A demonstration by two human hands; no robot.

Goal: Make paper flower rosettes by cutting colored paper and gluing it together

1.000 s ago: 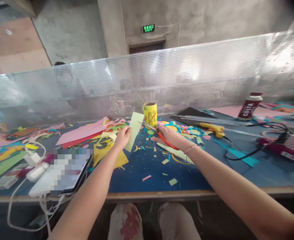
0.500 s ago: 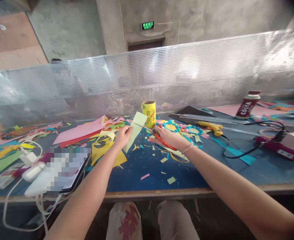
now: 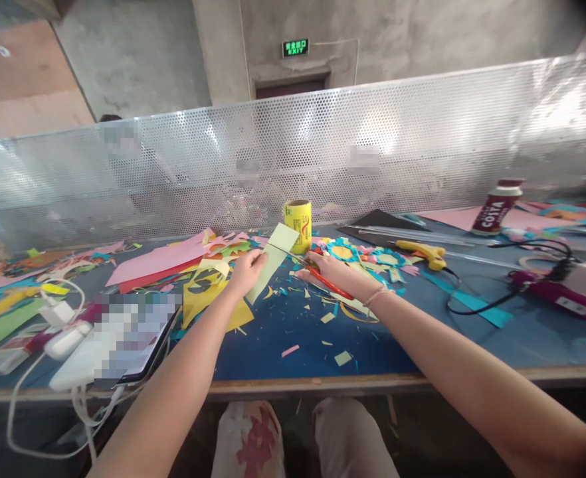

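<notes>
My left hand pinches a pale green strip of paper by its left edge, holding it tilted above the table. My right hand is closed around red-handled scissors, whose blades point left and lie across the upper part of the strip. Whether the blades are cutting through the paper cannot be made out. Behind the strip stands a yellow cardboard tube. Paper flowers with blue fringes and yellow centres lie just beyond my right hand.
Small paper scraps litter the blue table. Pink sheets and yellow paper lie to the left, near a tablet with cables. At right are a yellow glue gun, a purple power strip and a bottle. A perforated metal screen closes the back.
The paper strip has shifted very slightly to the right. Both hands keep nearly the same place and grip, and the scissors still lie across the strip.
</notes>
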